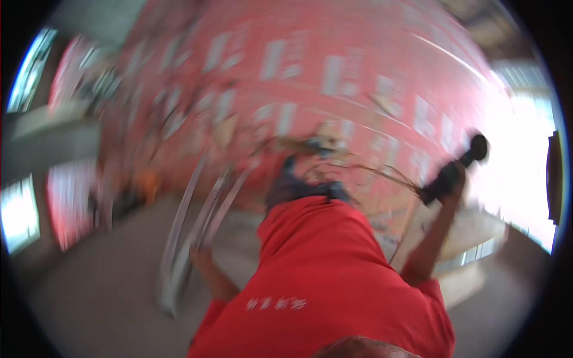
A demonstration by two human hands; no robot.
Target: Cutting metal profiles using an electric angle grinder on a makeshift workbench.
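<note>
Own hands: not in view.
Co-worker, red shirt [322, 280]: far-right hand [449, 180] clenched on dark tool [474, 148]; left hand [200, 253] at metal ladder [179, 238], grip too blurred to tell.
Tool: prob. stiff, weighty; hold mid-handle.

Blurred red wall [358, 77] with pale patches, grey floor [89, 286], bright windows [525, 155] both sides.

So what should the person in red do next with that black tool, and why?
Probably steady up with the hand by the silver ladder-like frame before moving the black tool: the person in the red shirt leans far forward, one arm raised with the tool. Blur hides the rest.
</note>
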